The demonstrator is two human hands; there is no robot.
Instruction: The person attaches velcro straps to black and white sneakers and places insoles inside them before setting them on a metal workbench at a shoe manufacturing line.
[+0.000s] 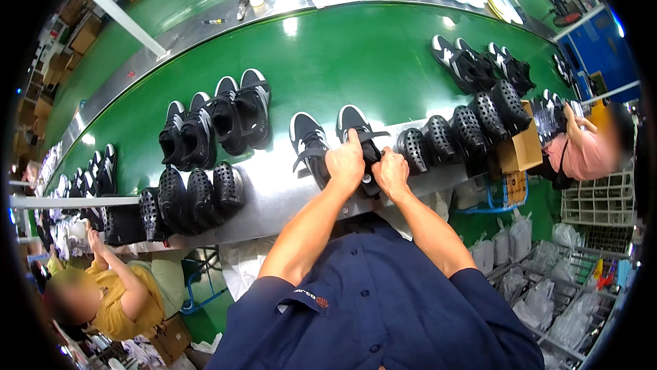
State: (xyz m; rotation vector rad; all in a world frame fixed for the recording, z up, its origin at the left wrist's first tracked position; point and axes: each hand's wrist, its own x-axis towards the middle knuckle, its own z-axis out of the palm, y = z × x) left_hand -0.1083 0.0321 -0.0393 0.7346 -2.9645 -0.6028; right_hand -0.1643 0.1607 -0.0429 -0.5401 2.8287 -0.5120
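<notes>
A pair of black sneakers with white-edged toes stands in front of me at the steel edge of the green bench, toes pointing away. My left hand (pixel 345 164) is closed at the collar of the right-hand sneaker (pixel 353 118), its index finger stretched along the tongue. On the other side of that opening, my right hand (pixel 392 173) is closed with bent fingers at the collar. A black strap sticks out beside the laces. Close by my left hand is the left-hand sneaker (pixel 309 138), its strap hanging loose outward. My fingers partly hide both shoe openings.
Black perforated shoe forms (pixel 438 138) line the steel ledge on both sides. More black sneakers (pixel 217 113) stand on the green belt (pixel 328 48). A cardboard box (pixel 525 144) sits at the right. Co-workers sit at left (pixel 126 295) and right (pixel 582 144). Wire racks (pixel 568 315) hold bagged items.
</notes>
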